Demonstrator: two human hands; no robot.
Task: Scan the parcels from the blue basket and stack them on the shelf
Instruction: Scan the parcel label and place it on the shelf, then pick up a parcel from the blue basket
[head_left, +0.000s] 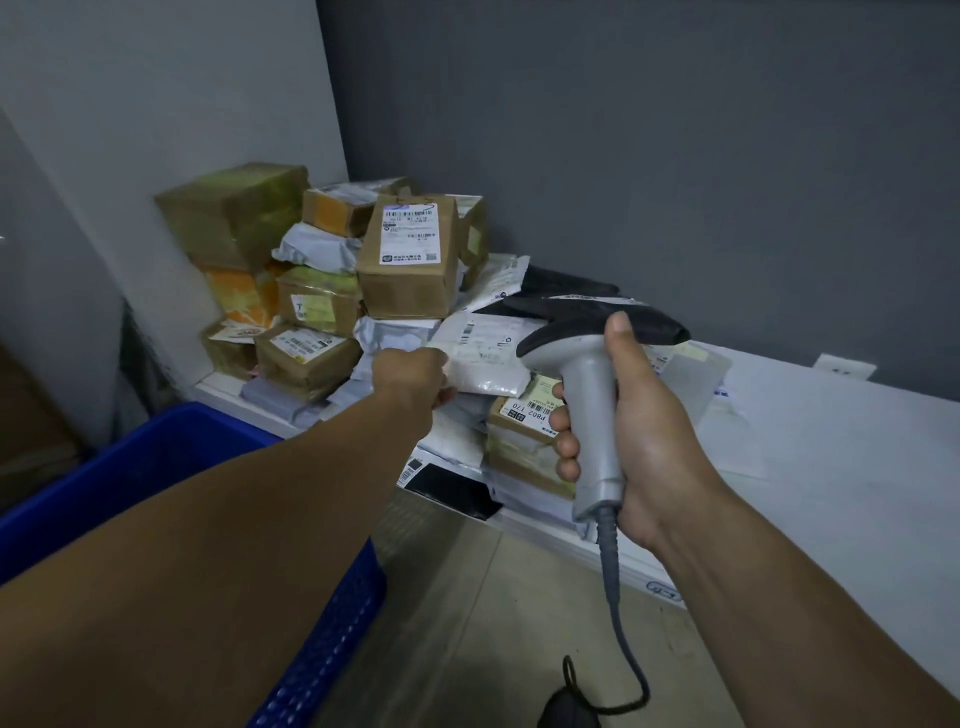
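Left hand (410, 379) pinching, apparently, edge of white parcel (483, 358) lying on shelf (831, 441) pile, long axis running 9-to-3. Right hand (639, 441) gripping scanner (587, 364) at parcel's 3 o'clock. Left hand nearer. Blue basket (156, 467) sitting at 7 o'clock.

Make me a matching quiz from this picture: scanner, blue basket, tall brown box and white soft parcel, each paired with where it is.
Things:
1 scanner
2 blue basket
3 tall brown box
4 white soft parcel

Places:
A standing upright, label facing us
B gripped in the right hand
C held at its edge by the left hand
D lower left, beside the shelf

Pairs: 1-B; 2-D; 3-A; 4-C.
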